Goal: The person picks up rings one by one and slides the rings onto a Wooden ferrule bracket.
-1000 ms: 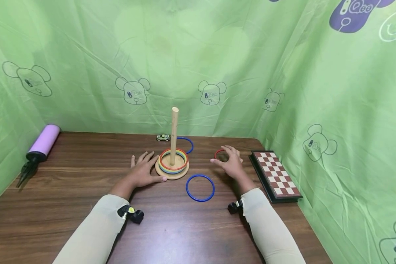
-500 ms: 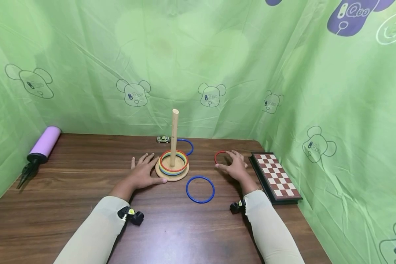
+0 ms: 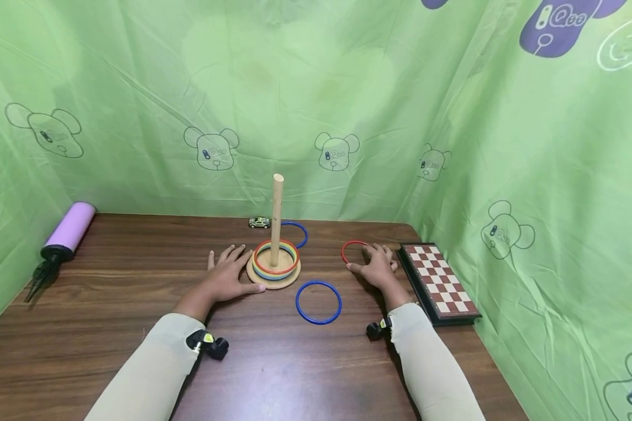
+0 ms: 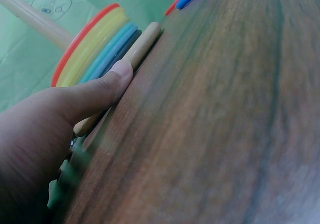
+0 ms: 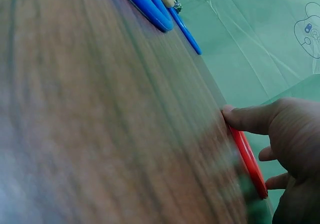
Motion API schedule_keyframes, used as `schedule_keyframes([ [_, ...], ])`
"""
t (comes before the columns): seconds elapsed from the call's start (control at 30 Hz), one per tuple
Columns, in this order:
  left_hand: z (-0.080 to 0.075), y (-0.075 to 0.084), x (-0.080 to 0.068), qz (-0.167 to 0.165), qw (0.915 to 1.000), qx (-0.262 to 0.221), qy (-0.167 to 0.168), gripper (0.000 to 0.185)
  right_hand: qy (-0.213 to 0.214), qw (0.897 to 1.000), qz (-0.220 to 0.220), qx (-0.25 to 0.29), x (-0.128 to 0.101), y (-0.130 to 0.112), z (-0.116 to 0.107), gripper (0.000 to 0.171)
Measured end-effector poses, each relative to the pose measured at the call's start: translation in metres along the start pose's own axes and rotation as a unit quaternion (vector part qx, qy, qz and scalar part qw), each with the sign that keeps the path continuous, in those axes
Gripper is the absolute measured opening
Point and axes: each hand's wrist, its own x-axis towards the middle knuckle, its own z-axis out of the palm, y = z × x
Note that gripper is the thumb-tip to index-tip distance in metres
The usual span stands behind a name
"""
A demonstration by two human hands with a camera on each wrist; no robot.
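Observation:
A wooden peg [image 3: 277,222] stands upright on a round wooden base [image 3: 275,285]. Stacked around its foot are several coloured rings, a red ring [image 3: 260,269] uppermost. My left hand [image 3: 225,279] lies spread at the left of the base, its thumb resting on the rim in the left wrist view [image 4: 117,77]. On the table to the right lies a loose red ring [image 3: 347,243]. My right hand [image 3: 378,268] pinches its right side between thumb and fingers [image 5: 235,116], covering part of it. A loose blue ring [image 3: 318,321] lies between the hands, nearer me.
Another blue ring [image 3: 305,235] lies behind the peg, partly hidden, beside a small toy car [image 3: 259,222]. A chessboard box [image 3: 442,280] sits at the right. A purple hand pump [image 3: 69,228] lies at the far left. Green fabric [image 3: 274,88] encloses the table.
My right hand has shifted slightly right over the loose red ring, uncovering more of its left side, and its fingers have drawn in. The left hand and the stacked rings have stayed put.

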Motion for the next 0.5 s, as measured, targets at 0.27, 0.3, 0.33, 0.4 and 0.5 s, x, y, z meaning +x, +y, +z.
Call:
schedule_keyframes([
  [0.27,-0.0003,-0.0006,0.0002,0.002,1.0,-0.001,0.002,0.119,0.01,1.0,-0.002,-0.011,-0.0002,-0.0026,0.0001,0.079],
  [0.3,-0.0001,-0.0008,0.0003,0.001,1.0,-0.001,0.002,0.119,0.009,1.0,-0.002,-0.012,0.0,-0.0025,0.0004,0.079],
  [0.33,0.0001,-0.001,0.0003,0.0,1.0,-0.002,0.001,0.119,0.01,1.0,-0.002,-0.011,-0.0003,-0.0027,0.0003,0.08],
  [0.4,0.0005,-0.0012,0.0003,-0.001,1.0,-0.003,-0.001,0.119,0.011,1.0,-0.004,-0.011,-0.0006,-0.0029,0.0003,0.081],
  [0.5,0.0011,-0.0016,0.0001,-0.004,1.0,-0.004,-0.003,0.12,0.012,1.0,-0.009,-0.004,-0.0008,-0.0035,0.0005,0.082],
])
